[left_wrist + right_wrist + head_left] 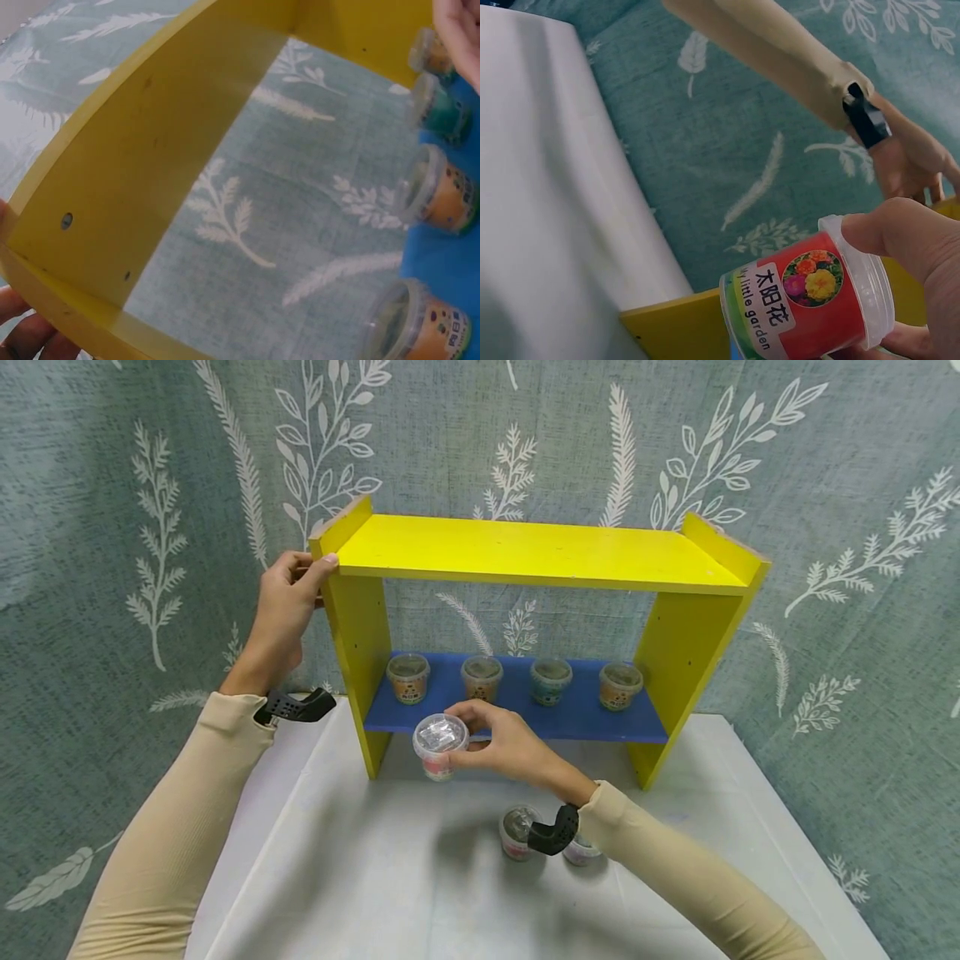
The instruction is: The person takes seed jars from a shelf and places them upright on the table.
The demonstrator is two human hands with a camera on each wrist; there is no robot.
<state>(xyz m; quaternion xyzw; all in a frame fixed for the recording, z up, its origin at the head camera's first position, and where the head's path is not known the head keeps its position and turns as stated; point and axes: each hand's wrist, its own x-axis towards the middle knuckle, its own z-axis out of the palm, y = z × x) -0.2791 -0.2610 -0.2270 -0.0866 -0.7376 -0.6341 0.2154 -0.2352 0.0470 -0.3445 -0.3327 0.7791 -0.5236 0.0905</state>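
Note:
Held up in front of the shelf's left half is a small clear plastic tub (437, 768) with a lid. My right hand (506, 745) pinches it near the rim between thumb and fingers. Its red label with flower pictures and "My little garden" print faces the right wrist view, where the tub (814, 300) lies tilted. My left hand (288, 597) grips the upper left corner of the yellow shelf (525, 547), thumb on the front edge. Fingertips (30, 337) show at that corner in the left wrist view.
Several lidded tubs (551, 681) stand in a row on the blue lower board (592, 722). Two more tubs (517, 835) sit on the white table (375, 877), partly under my right wrist. Leaf-patterned green cloth (465, 410) hangs behind and at both sides.

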